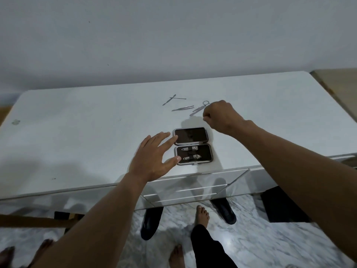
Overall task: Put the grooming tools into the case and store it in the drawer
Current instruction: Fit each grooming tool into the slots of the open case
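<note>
Case (193, 145) lies open near the table's (77, 132) front edge, two clippers strapped in. Left hand (154, 155), fingers spread, steadies its side; the right hand (220, 117) is curled near the scissors (201, 108), its grip unclear. Best pinch one tool at a time.

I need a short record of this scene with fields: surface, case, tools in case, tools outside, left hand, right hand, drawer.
surface: white table
case: open, flat on the table near its front edge
tools in case: two clippers in the near half
tools outside: scissors, tweezers, two thin crossed tools, loose behind the case
left hand: open, fingers at the case's left edge
right hand: closed, by the scissors; whether it holds anything is unclear
drawer: shut, below the case
</note>
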